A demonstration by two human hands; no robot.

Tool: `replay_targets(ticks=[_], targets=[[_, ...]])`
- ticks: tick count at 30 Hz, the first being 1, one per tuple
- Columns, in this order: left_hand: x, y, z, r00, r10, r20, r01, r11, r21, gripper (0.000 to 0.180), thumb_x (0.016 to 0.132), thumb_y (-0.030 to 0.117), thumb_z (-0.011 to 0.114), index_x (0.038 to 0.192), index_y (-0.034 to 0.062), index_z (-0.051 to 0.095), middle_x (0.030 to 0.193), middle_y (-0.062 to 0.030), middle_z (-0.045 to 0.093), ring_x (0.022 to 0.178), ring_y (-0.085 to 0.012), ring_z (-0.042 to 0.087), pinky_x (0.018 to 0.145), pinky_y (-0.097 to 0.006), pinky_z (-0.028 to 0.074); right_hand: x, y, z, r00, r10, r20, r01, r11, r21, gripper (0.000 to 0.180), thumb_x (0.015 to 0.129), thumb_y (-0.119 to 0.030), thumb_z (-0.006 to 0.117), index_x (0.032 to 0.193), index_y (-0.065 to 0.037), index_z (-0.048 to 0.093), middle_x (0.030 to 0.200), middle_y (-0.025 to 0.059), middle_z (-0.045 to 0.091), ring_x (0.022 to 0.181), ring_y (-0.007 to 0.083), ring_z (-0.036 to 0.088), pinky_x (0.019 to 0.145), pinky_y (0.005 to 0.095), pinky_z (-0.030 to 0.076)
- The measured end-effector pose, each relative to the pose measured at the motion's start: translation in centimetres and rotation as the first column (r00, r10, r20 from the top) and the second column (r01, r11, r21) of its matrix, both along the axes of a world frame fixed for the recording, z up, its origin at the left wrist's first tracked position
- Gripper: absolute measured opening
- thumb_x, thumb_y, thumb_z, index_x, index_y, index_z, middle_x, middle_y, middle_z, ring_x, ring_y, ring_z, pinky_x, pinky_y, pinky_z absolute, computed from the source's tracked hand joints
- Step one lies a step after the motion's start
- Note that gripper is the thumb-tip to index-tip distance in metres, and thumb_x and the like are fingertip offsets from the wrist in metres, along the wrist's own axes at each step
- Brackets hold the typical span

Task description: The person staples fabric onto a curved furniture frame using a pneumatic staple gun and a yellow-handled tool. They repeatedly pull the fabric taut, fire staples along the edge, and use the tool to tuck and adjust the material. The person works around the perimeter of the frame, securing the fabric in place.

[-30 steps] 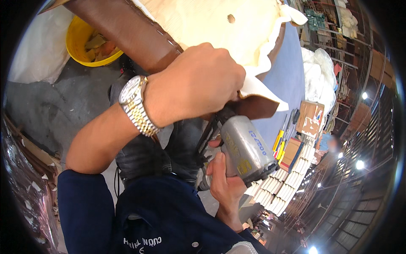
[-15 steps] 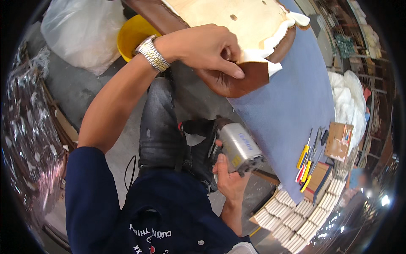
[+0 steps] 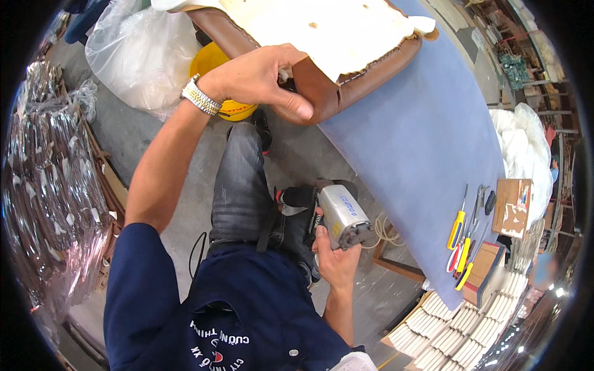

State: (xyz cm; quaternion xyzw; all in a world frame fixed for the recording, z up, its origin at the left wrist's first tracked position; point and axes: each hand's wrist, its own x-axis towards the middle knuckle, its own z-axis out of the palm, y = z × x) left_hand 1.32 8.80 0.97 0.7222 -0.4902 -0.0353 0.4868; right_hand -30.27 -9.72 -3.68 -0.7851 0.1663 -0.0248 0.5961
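Note:
A padded seat panel with a pale board back (image 3: 365, 43) and brown leather cover (image 3: 377, 71) lies face down at the top. My left hand (image 3: 263, 77) pinches a leather flap (image 3: 314, 89) at the panel's near corner, thumb on top and fingers partly hidden behind it. A slit shows in the leather beside the flap. Lower down, apart from the panel, my right hand (image 3: 337, 263) grips a silver power stapler (image 3: 346, 213) by its handle. The stapler's nose points away from the panel, over my legs.
The panel rests on a blue-grey covered table (image 3: 408, 142). Yellow-handled screwdrivers (image 3: 456, 230) and a cardboard box (image 3: 512, 207) lie at its right. White staple strips (image 3: 439, 324) sit below. A yellow bucket (image 3: 210, 62), plastic bag (image 3: 145, 59) and wrapped stack (image 3: 49, 179) stand left.
My left hand has shifted left and slightly down, drawing the leather flap up over the corner. White padding that bulged along the near edge no longer shows there. The stapler stays low in my right hand.

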Motion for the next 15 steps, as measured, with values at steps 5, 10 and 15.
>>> replay_targets(ticks=[5,10,15], targets=[[0.9,-0.1,-2.7,0.963,0.128,0.237,-0.139,0.99,0.03,0.037,0.077,0.031,0.088,0.094,0.0011,0.074,0.092,-0.0069,0.071,0.082,-0.0258,0.066,0.082,-0.034,0.053,3.2,0.8,2.4,0.992,-0.048,0.115,0.034,0.991,0.127,0.043,0.098,0.006,0.056,0.139,0.011,0.045,0.125,0.0228,0.066,0.069,0.0119,0.063,0.062,0.0266,0.055],[-0.6,-0.7,-3.3,0.935,0.3,0.187,-0.288,0.954,-0.09,0.037,0.078,0.027,0.086,0.075,-0.002,0.064,0.079,-0.009,0.064,0.073,-0.0285,0.063,0.066,-0.038,0.049,6.2,2.0,2.8,0.981,0.012,0.194,-0.043,0.987,0.155,0.046,0.099,0.008,0.055,0.143,0.008,0.042,0.136,0.0248,0.06,0.077,0.0133,0.065,0.066,0.0285,0.057],[-0.5,-1.4,-3.3,0.926,0.339,0.164,-0.314,0.936,-0.16,0.036,0.08,0.029,0.084,0.073,-0.0013,0.065,0.078,-0.0086,0.063,0.065,-0.0287,0.062,0.058,-0.038,0.046,8.0,3.5,3.7,0.985,0.052,0.162,-0.064,0.995,0.071,0.046,0.097,0.009,0.057,0.141,0.008,0.042,0.131,0.0256,0.064,0.072,0.0129,0.063,0.059,0.0256,0.055]])
